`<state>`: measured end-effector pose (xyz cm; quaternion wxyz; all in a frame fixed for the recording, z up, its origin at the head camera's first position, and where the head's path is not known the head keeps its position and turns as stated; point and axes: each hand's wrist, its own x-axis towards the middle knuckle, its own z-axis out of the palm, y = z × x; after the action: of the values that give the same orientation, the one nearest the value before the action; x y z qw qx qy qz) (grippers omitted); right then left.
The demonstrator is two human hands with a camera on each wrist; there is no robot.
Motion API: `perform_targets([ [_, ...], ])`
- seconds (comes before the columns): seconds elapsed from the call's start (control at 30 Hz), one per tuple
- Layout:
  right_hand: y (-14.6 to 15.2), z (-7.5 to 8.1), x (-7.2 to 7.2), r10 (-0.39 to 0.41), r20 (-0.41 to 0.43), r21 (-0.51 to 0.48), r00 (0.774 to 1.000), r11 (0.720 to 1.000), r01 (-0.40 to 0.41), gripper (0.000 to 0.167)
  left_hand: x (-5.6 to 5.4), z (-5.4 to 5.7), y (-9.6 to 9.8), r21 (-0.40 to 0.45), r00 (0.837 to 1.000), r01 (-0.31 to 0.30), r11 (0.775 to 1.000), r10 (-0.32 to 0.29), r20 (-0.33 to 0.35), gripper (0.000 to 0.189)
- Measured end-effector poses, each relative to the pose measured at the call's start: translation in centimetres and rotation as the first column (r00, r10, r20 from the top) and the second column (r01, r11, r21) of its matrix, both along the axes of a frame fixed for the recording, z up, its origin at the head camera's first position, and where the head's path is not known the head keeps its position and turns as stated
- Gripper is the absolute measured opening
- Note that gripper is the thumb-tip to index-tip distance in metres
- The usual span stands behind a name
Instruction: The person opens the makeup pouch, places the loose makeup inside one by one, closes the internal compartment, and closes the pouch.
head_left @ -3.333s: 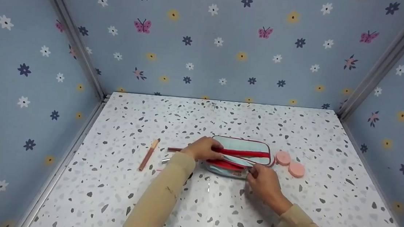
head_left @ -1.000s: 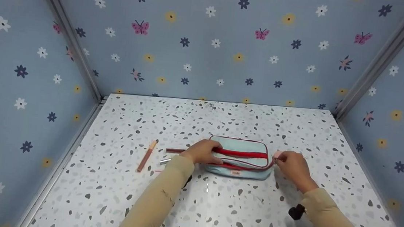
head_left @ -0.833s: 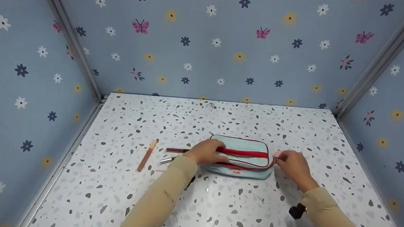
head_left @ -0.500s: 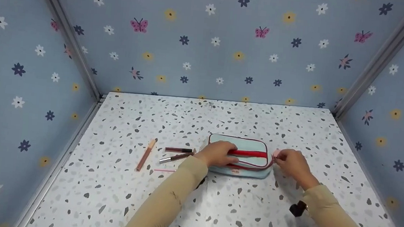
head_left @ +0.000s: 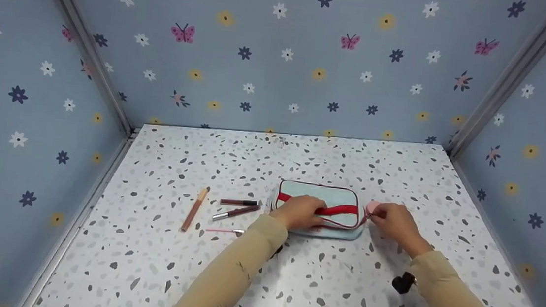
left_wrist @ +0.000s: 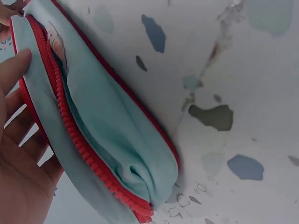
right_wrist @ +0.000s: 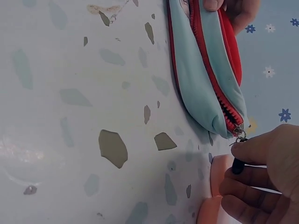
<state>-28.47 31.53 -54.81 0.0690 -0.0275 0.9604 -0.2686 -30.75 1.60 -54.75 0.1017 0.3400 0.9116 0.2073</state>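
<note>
A pale blue zip pouch [head_left: 321, 191] with red piping lies on the speckled table. My left hand [head_left: 301, 213] grips its near edge by the red strap [head_left: 342, 210]; in the left wrist view the thumb lies on the near face, other fingers behind. The red zip teeth [left_wrist: 77, 135] look parted along the side. At the pouch's right end, my right hand [right_wrist: 261, 172] pinches the dark zip pull [right_wrist: 238, 165] between thumb and fingers. Just beyond that hand sits a pink round piece [head_left: 373, 206], partly hidden; the right wrist view shows two pink pieces [right_wrist: 219, 172].
Left of the pouch lie a brownish tube with a peach end [head_left: 194, 211], a dark red tube with a black cap [head_left: 239, 202], a brown tube with a silver end [head_left: 235, 213] and a thin pink brush [head_left: 224, 231]. Blue flowered walls [head_left: 284, 80] enclose the table.
My right hand has moved right to the pouch's end with the zip pull, then stayed there. My left hand has slid right along the pouch, uncovering more of the tubes and the brush.
</note>
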Motion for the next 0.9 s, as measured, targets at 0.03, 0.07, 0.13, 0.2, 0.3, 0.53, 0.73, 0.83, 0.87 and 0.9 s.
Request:
perform_targets([
  [0.03, 0.0, 0.1, 0.0, -0.002, 0.0, -0.004, 1.0, 1.0, 0.002, 0.012, 0.0, -0.1, 0.0, 0.004, 1.0, 0.005, 1.0, -0.005, -0.003, 0.028],
  [0.07, 0.0, 0.1, -0.1, -0.004, 0.001, -0.007, 1.0, 1.0, 0.004, 0.011, 0.1, -0.2, -0.1, 0.008, 1.0, 0.008, 1.0, -0.008, -0.004, 0.027],
  [0.13, 0.0, 0.2, -0.2, -0.004, -0.001, -0.007, 1.0, 1.0, 0.004, 0.011, 0.1, -0.5, -0.1, 0.019, 1.0, 0.011, 1.0, -0.011, -0.001, 0.027],
  [0.2, 0.0, 0.1, -0.3, -0.001, -0.004, -0.009, 1.0, 1.0, 0.001, 0.01, 0.1, -0.8, -0.2, 0.033, 1.0, 0.01, 0.999, -0.01, 0.005, 0.026],
  [0.3, 0.0, 0.0, -0.6, 0.003, -0.008, -0.01, 1.0, 1.0, -0.003, 0.011, 0.1, -1.2, -0.3, 0.051, 1.0, 0.004, 0.999, -0.005, 0.018, 0.025],
  [0.53, 0.2, 0.1, -1.8, 0.009, -0.003, -0.008, 1.0, 1.0, -0.009, 0.015, -0.2, -1.4, -0.4, 0.058, 1.0, 0.008, 0.998, -0.01, 0.029, 0.022],
  [0.73, 0.2, -0.1, -3.2, 0.031, -0.003, -0.044, 1.0, 0.999, -0.031, 0.013, -0.4, -1.8, -0.5, 0.073, 0.999, 0.009, 0.997, -0.013, 0.052, 0.021],
  [0.83, 0.0, -0.2, -3.9, 0.027, 0.008, -0.056, 1.0, 0.998, -0.027, 0.014, -0.4, -1.9, -0.6, 0.079, 0.998, 0.008, 0.997, -0.012, 0.058, 0.021],
  [0.87, -0.1, -0.2, -4.1, 0.016, 0.027, -0.073, 1.0, 0.997, -0.014, 0.014, -0.4, -1.9, -0.6, 0.082, 0.998, 0.005, 0.997, -0.01, 0.061, 0.021],
  [0.9, -0.2, -0.3, -4.4, 0.005, 0.047, -0.088, 0.999, 0.996, 0.0, 0.015, -0.3, -1.9, -0.6, 0.082, 0.998, 0.005, 0.997, -0.01, 0.062, 0.021],
])
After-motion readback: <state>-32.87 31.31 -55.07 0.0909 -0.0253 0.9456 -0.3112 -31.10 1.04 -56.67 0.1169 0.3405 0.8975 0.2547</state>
